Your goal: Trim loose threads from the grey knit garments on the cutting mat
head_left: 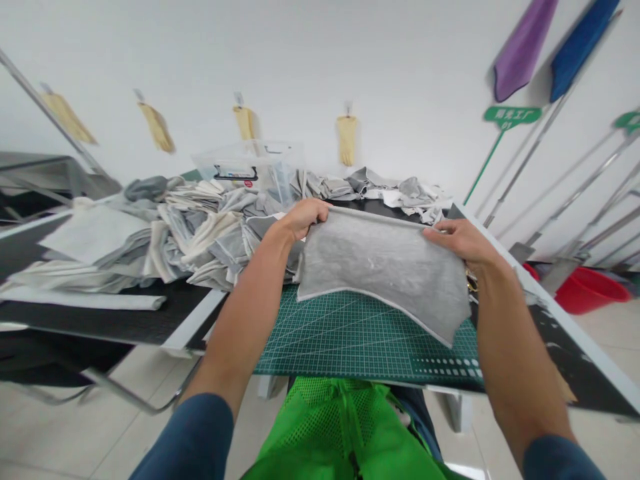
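Observation:
A grey piece of cloth (380, 260) hangs between my two hands, its upper edge folded over and pulled fairly straight. My left hand (306, 219) pinches it at the upper left corner. At the upper right, my right hand (463, 240) grips the cloth with the thumb on the near side. The lower edge droops in a curve above a green cutting mat (325, 333), with one corner hanging lower on the right. Part of a small gold-coloured metal item (471, 285) shows beside my right wrist; I cannot make out what it is.
A large heap of grey and white cloths (200, 227) covers the table to the left. More cloth scraps (410, 193) lie at the back, near a clear plastic box (250, 163). Yellow gloves (347, 140) hang on the wall. A red bucket (590, 291) stands on the floor at right.

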Tool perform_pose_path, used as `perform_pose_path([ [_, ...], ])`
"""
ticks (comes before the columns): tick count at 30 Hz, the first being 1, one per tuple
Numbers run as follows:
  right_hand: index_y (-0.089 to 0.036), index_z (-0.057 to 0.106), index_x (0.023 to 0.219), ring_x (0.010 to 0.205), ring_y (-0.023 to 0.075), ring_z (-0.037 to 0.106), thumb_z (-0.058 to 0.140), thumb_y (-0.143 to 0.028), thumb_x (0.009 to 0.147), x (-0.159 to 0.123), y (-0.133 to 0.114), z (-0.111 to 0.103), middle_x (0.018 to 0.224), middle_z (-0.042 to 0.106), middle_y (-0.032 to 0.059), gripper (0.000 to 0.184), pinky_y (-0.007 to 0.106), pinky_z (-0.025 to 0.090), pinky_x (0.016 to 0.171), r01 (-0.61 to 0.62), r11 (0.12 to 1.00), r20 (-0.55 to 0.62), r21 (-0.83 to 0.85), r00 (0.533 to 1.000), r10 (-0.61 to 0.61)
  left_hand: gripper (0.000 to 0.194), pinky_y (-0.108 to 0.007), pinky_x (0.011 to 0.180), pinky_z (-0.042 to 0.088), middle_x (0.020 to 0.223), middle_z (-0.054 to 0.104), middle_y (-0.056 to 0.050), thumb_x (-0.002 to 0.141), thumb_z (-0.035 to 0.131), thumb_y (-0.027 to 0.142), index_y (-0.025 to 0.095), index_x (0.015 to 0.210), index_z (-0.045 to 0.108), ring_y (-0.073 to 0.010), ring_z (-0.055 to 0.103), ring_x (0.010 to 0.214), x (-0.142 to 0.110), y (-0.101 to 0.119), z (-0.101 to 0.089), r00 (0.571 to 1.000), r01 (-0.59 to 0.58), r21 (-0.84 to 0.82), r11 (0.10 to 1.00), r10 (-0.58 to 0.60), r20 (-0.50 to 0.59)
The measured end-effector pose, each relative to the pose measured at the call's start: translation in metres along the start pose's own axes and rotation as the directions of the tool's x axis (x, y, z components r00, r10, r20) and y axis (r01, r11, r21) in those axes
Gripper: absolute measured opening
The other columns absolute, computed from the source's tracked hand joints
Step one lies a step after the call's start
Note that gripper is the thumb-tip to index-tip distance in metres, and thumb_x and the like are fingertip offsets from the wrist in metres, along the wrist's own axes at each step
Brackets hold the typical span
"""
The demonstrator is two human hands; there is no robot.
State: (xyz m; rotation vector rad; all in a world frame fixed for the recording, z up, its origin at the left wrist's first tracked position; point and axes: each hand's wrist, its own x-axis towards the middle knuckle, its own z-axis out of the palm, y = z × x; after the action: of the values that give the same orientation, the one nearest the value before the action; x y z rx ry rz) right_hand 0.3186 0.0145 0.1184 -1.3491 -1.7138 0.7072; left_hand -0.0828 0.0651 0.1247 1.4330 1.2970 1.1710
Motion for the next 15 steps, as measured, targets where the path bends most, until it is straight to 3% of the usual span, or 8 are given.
perform_pose_path([
  [2, -0.019, 0.071, 0.073, 0.052, 0.0133, 0.049, 0.090, -0.065, 0.070, 0.010, 0.011, 0.013, 0.054, 0.056, -0.0032, 0.050, 0.025, 0.031, 0.048, -0.091, 0.996, -0.012, 0.016, 0.996, 0.091, 0.010, -0.029, 0.050, 0.038, 0.058, 0.055, -0.003, 0.055, 0.065, 0.011, 0.017, 0.062, 0.065, -0.0176, 0.052, 0.053, 0.005, -0.014, 0.008, 0.998, 0.056, -0.016, 0.998, -0.056, 0.013],
  [4, -0.020, 0.068, 0.069, 0.052, 0.0133, 0.049, 0.090, -0.054, 0.071, 0.018, 0.022, 0.029, 0.050, 0.053, -0.0049, 0.040, 0.024, 0.031, 0.048, -0.200, 0.969, -0.034, 0.147, 0.978, 0.207, 0.009, -0.031, 0.051, 0.039, 0.055, 0.053, -0.004, 0.057, 0.070, 0.013, 0.017, 0.058, 0.062, -0.0190, 0.053, 0.052, 0.009, -0.030, 0.017, 0.995, 0.101, -0.018, 0.995, -0.101, 0.025],
  [7, -0.023, 0.064, 0.067, 0.052, 0.0161, 0.052, 0.082, -0.043, 0.077, 0.023, 0.033, 0.056, 0.048, 0.055, -0.0031, 0.029, 0.026, 0.035, 0.047, -0.249, 0.939, -0.022, 0.237, 0.965, 0.261, 0.014, -0.034, 0.051, 0.040, 0.053, 0.052, -0.005, 0.061, 0.074, 0.015, 0.018, 0.057, 0.061, -0.0202, 0.054, 0.050, 0.008, -0.047, 0.034, 0.990, 0.128, -0.010, 0.992, -0.128, 0.066],
  [12, -0.024, 0.060, 0.071, 0.052, 0.0191, 0.058, 0.071, -0.028, 0.079, 0.028, 0.029, 0.103, 0.054, 0.061, 0.0005, 0.014, 0.029, 0.045, 0.049, -0.311, 0.860, 0.057, 0.405, 0.947, 0.315, 0.019, -0.032, 0.047, 0.037, 0.051, 0.055, -0.004, 0.069, 0.074, 0.020, 0.019, 0.054, 0.062, -0.0184, 0.050, 0.048, -0.006, -0.044, 0.077, 0.978, 0.069, 0.018, 0.997, -0.072, 0.196],
  [15, -0.026, 0.053, 0.075, 0.048, 0.0169, 0.054, 0.069, -0.028, 0.082, 0.032, 0.017, 0.121, 0.052, 0.056, -0.0025, 0.017, 0.027, 0.043, 0.046, -0.309, 0.806, 0.103, 0.505, 0.949, 0.299, 0.025, -0.032, 0.051, 0.038, 0.054, 0.055, -0.003, 0.072, 0.072, 0.017, 0.019, 0.051, 0.058, -0.0171, 0.049, 0.052, -0.014, -0.035, 0.101, 0.969, 0.003, 0.044, 0.999, -0.014, 0.246],
])
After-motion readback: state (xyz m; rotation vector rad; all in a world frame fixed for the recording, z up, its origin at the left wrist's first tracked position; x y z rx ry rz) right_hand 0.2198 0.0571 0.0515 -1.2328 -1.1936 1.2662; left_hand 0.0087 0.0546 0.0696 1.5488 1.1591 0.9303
